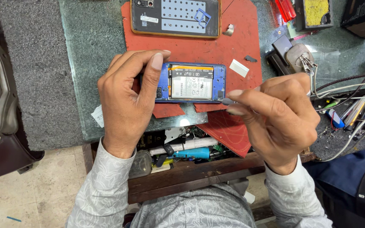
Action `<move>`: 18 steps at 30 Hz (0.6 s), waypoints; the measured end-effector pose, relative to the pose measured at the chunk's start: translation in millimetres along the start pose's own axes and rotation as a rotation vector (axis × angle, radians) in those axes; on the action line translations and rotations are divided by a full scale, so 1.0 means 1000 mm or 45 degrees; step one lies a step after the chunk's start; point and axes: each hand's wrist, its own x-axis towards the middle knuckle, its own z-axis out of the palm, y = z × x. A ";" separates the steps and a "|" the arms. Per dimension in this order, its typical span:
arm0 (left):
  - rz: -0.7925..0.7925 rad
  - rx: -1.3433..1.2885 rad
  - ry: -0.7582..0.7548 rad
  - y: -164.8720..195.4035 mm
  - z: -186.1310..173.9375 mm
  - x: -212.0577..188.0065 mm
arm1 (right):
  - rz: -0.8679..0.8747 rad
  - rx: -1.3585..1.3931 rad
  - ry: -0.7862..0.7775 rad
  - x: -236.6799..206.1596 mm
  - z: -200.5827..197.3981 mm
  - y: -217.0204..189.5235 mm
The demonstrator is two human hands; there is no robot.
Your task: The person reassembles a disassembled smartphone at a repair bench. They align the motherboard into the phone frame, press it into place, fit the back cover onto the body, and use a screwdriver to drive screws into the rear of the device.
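An opened blue phone lies back-side up on a red mat, its white battery and inner parts exposed. My left hand grips the phone's left end, thumb pressed on its top edge. My right hand pinches a thin grey tool whose tip touches the phone's lower right corner.
A second phone back panel with an orange rim lies at the top of the mat. Red-handled tools, cables, pens and small parts crowd the right side. An open drawer of tools sits below the glass-topped table.
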 end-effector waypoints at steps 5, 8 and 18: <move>0.002 -0.005 -0.001 0.000 0.000 0.000 | 0.017 0.049 -0.033 0.000 0.000 -0.001; 0.012 0.011 0.000 0.001 0.000 0.001 | -0.040 -0.038 -0.024 0.001 -0.001 0.002; 0.299 -0.010 -0.123 0.008 0.000 -0.002 | 0.232 0.499 0.042 -0.002 0.022 0.018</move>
